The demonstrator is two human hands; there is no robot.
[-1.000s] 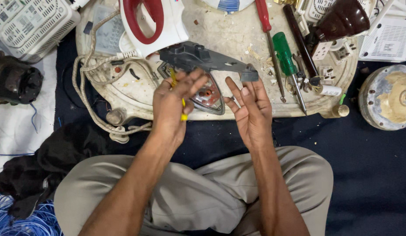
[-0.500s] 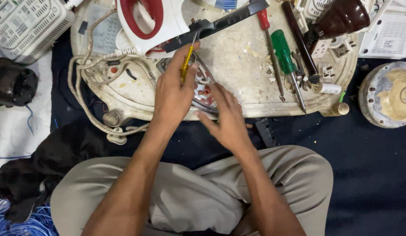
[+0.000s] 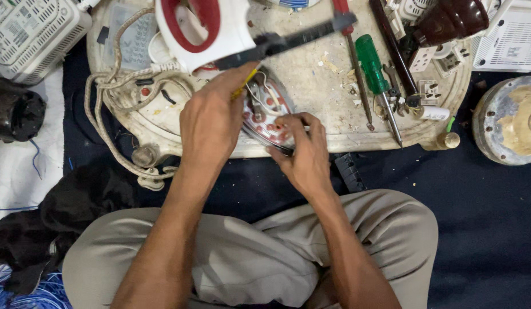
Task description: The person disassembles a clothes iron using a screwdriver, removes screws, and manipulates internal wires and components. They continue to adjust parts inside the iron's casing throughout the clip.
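Left hand (image 3: pixel 211 123) grips yellow screwdriver (image 3: pixel 246 81), fingers clamped round it, tip at the iron base (image 3: pixel 264 111) on the round board (image 3: pixel 311 80). Right hand (image 3: pixel 305 154) fingers pinch the base's near edge. Green screwdriver (image 3: pixel 373 67) lies well right.

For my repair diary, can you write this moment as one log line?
left hand: holds yellow-handled tool | right hand: fingers on opened iron base | white iron cover: behind, on board
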